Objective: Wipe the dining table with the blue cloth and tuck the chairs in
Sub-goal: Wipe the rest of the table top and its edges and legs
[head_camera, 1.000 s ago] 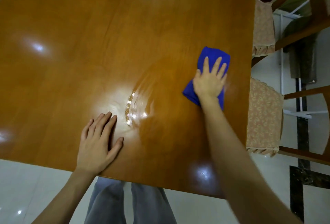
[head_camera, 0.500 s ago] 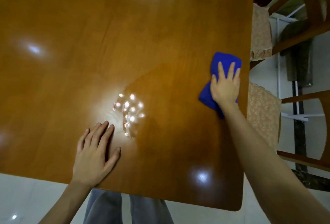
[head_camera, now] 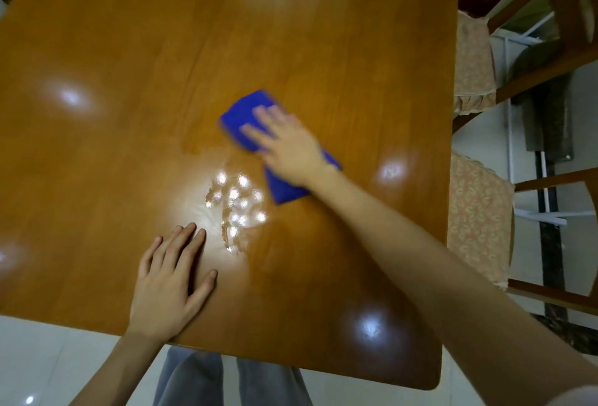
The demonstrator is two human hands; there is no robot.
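A glossy orange-brown wooden dining table (head_camera: pixel 129 146) fills most of the view. The folded blue cloth (head_camera: pixel 247 112) lies flat near the table's middle. My right hand (head_camera: pixel 286 141) presses down on it with straight fingers, blurred by motion, and hides the cloth's centre. My left hand (head_camera: pixel 171 279) rests flat on the tabletop near the front edge, fingers spread. A wet streaky patch (head_camera: pixel 238 208) glints between my two hands. Two wooden chairs with beige patterned seat cushions stand along the right edge: the near chair (head_camera: pixel 479 221) and the far chair (head_camera: pixel 474 65).
White tiled floor (head_camera: pixel 48 357) shows in front of the table, with my grey trousers (head_camera: pixel 194 379) below the front edge. Beyond the chairs, a white metal frame (head_camera: pixel 537 214) and a dark floor strip (head_camera: pixel 550 243) lie on the right.
My right hand has slid the blue cloth from the table's right edge leftward toward the middle. My left hand has stayed planted near the front edge.
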